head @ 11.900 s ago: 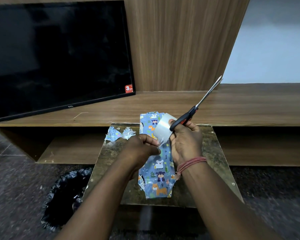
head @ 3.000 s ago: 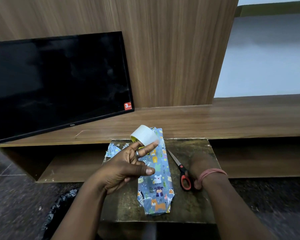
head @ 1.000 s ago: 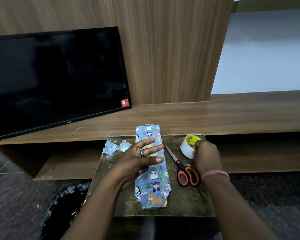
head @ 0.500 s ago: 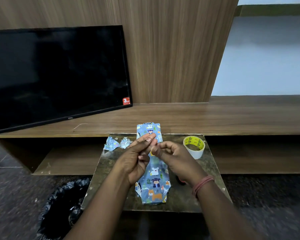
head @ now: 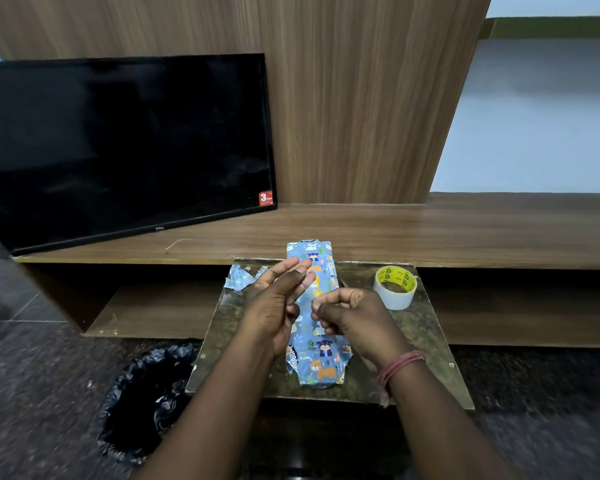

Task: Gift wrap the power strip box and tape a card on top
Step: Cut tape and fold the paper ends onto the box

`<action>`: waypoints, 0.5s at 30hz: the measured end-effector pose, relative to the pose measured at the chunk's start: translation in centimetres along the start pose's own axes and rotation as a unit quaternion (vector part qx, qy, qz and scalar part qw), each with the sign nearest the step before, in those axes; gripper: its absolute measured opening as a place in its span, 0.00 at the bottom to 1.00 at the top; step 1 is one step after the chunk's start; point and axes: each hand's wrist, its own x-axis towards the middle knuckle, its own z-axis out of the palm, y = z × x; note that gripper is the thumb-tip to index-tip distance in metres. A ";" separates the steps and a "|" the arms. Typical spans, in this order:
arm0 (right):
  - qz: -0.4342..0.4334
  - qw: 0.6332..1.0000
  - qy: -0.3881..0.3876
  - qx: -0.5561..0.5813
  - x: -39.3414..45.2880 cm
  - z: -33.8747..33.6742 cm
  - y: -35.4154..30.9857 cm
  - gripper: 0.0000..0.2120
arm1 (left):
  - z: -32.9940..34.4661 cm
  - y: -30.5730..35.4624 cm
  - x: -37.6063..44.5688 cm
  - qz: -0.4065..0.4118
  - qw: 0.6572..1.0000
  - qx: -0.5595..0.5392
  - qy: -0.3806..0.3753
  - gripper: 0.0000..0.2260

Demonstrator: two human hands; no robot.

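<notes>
Left hand hovered over the wrapped box, fingers straight, holding nothing; right hand curled at its 3 o'clock, grip contents unclear; tape at 2 o'clock

Your view is dim and evenly lit. The black flat television screen carries only faint sheen, deep shadow fills the shelf beneath it, and edges around it bow and blur.

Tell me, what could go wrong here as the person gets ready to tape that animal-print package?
The near flap of the wrapped box looks loose and might spring open. The right hand seems to pinch something tiny I cannot make out; clear tape could stick to fingers. The tape roll sits near the board's edge and might get knocked off.
</notes>
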 end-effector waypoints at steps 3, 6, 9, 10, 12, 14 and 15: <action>0.024 1.000 0.017 0.001 -0.6 0.0 0.1 0.02 | -0.1 0.0 -0.4 0.010 1.000 0.018 -0.002 0.14; 0.056 0.997 0.028 0.045 -1.1 0.0 0.2 0.05 | 0.1 -0.1 -0.9 0.020 1.000 0.019 -0.008 0.15; 0.073 0.995 0.019 0.064 -1.5 -0.3 0.1 0.06 | 0.3 -0.2 -1.1 0.034 0.999 0.010 -0.007 0.15; 0.069 0.996 0.018 0.056 -1.5 -0.4 0.0 0.05 | 0.3 -0.2 -1.1 0.040 0.999 0.012 -0.008 0.15; 0.047 0.998 0.021 0.027 -1.6 -0.7 -0.2 0.00 | 0.3 -0.2 -1.1 0.053 0.998 0.027 -0.014 0.13; 0.036 0.999 0.017 0.012 -1.6 -0.9 -0.3 0.03 | 0.3 -0.3 -0.9 0.062 0.997 0.046 -0.021 0.13; 0.035 0.999 0.012 0.010 -1.6 -1.0 -0.4 0.04 | 0.3 -0.4 -0.8 0.065 0.996 0.051 -0.021 0.13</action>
